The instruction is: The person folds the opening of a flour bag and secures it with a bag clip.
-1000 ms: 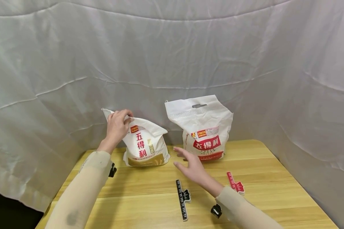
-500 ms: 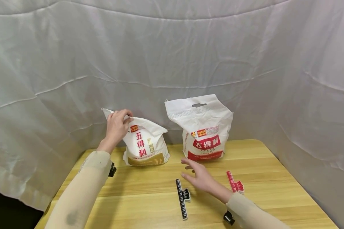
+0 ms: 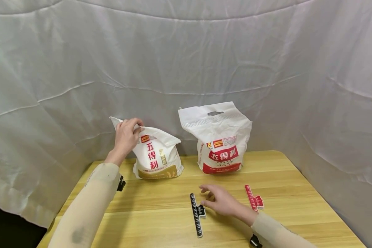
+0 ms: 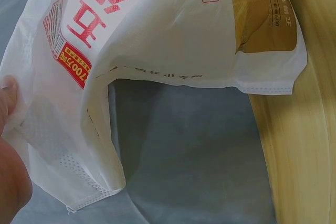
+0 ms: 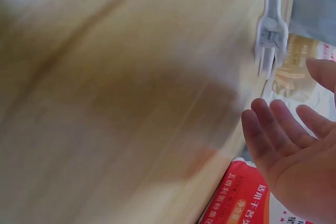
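My left hand (image 3: 127,135) grips the folded-down top of a white flour bag (image 3: 159,155) with red characters and a gold band. In the left wrist view, only the thumb side of that hand shows, on the bag's top flap (image 4: 52,135). My right hand (image 3: 221,200) hovers low over the table, fingers loosely bent and holding nothing. Its fingertips are just right of a black clip (image 3: 196,215) with a piano-key strip. Seen from the right wrist, the palm faces the camera, with the clip's pale side and spring (image 5: 270,32) beyond the fingers.
A second flour bag (image 3: 224,155), with a red band and a handle slot, stands upright at the back right. On the right lies a red piano-key clip (image 3: 254,199), partly hidden by the right wrist. Grey curtain (image 3: 186,55) encloses the wooden table (image 3: 155,213).
My right hand has moved toward me and slightly right, away from the bags and down to beside the black clip. The left hand keeps its grip on the bag.
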Demonstrator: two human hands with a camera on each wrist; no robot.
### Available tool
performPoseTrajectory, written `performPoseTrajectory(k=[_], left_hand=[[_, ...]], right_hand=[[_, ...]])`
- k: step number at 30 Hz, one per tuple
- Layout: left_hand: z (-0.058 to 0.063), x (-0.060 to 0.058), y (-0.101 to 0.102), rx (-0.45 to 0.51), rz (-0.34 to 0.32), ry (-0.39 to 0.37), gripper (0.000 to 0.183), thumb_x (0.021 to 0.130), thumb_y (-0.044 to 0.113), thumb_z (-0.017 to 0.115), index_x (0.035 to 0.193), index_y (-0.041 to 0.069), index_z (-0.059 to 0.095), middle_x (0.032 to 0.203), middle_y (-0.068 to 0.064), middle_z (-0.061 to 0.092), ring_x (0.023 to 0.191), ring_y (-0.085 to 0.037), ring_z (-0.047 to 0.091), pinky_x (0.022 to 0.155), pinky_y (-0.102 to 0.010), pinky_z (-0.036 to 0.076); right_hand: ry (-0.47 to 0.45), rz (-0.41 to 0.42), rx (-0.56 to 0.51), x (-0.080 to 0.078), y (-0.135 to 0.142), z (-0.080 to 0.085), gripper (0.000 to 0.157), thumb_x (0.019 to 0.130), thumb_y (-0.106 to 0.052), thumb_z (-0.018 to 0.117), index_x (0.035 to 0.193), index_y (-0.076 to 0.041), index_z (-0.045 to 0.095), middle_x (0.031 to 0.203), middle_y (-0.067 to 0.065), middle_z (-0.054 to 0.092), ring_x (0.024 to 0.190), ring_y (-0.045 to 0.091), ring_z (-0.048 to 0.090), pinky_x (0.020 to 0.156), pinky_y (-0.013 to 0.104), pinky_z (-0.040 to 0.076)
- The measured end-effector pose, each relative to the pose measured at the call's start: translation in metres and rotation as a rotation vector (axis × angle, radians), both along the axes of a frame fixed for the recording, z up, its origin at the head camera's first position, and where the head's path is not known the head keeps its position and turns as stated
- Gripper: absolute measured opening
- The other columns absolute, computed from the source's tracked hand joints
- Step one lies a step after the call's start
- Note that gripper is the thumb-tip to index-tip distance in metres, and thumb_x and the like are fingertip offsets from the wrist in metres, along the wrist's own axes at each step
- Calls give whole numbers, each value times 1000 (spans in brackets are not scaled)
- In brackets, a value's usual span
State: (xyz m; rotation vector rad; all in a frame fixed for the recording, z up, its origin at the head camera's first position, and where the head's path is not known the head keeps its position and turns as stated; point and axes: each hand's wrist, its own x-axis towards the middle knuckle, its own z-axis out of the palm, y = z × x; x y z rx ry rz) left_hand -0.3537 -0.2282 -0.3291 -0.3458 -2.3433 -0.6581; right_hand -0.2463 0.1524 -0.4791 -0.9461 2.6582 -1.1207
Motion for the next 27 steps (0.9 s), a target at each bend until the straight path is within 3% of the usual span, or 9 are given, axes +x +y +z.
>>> performPoseTrajectory(k=[5,15,27], left_hand=[[0,1,0,-1,3,-4,7,98,6,69,103,9,66,109,-12,73,103,-34,57,114,-57,30],[-1,1,0,-6,1,4,7,98,6,70,103,9,66,107,-12,73,102,-34,57,114,-57,30],[-1,1,1,-9,2,4,7,97,5,70,102,9,66,108,-12,73,102,-34,57,114,-57,30]], right_hand=[[5,32,48,4,2,-2,47,94,-27,77,131,0,63,113,6,69,94,17,66,83,31,57],[17,62,53,6,-3,-6,20,93,-27,78,102,-9,72,93,-3,63,84,10,60,75,26,53],[23,37,83,5,-3,-9,15,91,-27,81,94,-15,72,90,-7,59,80,5,53,71,24,47]])
